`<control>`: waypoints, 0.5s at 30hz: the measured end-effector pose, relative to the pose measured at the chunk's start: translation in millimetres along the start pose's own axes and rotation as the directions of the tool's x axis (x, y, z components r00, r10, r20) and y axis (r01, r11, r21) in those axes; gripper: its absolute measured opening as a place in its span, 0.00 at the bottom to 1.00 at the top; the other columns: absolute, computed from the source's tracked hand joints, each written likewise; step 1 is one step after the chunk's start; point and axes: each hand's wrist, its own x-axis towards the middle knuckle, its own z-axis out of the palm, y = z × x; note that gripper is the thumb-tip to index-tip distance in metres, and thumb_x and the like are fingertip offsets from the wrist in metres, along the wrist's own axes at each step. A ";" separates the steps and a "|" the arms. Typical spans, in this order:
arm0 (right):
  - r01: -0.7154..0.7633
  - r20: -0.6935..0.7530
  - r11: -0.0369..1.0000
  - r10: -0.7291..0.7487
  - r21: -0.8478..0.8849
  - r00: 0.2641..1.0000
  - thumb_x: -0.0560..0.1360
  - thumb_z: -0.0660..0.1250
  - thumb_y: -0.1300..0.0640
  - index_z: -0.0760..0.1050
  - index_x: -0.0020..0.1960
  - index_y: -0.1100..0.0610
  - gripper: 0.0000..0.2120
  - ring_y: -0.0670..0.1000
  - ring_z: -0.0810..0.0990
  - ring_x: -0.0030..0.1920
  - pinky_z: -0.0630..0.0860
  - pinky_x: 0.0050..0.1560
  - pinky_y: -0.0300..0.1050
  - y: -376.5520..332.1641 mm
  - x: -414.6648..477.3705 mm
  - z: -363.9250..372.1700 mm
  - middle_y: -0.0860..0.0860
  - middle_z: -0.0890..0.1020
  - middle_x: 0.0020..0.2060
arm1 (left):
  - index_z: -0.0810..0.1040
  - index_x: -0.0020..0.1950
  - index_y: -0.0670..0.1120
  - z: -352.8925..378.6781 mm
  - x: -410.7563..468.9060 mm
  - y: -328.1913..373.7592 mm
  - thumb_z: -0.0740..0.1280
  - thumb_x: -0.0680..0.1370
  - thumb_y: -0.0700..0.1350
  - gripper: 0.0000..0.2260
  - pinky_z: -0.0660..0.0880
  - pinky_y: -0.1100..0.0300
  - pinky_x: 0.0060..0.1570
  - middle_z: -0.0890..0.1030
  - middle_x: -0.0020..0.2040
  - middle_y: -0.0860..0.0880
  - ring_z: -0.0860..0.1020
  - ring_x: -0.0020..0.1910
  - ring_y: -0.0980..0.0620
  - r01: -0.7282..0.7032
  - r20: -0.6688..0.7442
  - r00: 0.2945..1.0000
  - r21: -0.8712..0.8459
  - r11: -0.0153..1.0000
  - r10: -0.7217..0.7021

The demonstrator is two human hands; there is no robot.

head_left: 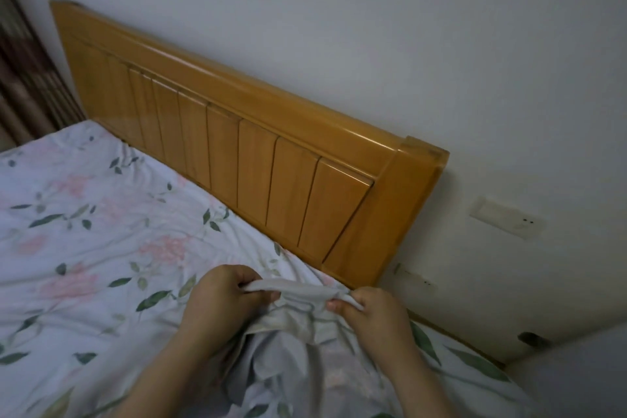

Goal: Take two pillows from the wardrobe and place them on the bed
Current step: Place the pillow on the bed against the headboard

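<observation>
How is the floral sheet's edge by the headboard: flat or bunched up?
Bunched up. The left hand and right hand pinch the sheet edge into a raised fold; the rest lies spread.

Glossy varnished wood headboard (pixel 258 153) — soft, creased floral cloth sheet (pixel 101 248) — matt painted wall (pixel 441 44).

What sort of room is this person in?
Most likely a home bedroom: a floral bedsheet, a wooden headboard against the wall, and a curtain in the corner. The left hand and right hand pinch the bedsheet's edge.
</observation>
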 end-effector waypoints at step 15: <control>0.156 0.208 0.987 -0.148 -0.022 0.967 0.68 0.69 0.39 0.63 0.23 0.52 0.25 0.45 0.63 0.24 0.58 0.28 0.44 7.2 118.5 19.4 0.49 0.66 0.20 | 0.76 0.29 0.55 11.0 64.0 -13.4 0.71 0.71 0.51 0.11 0.69 0.60 0.31 0.77 0.27 0.52 0.76 0.31 0.58 0.197 -0.125 0.975 0.080 0.977 -0.186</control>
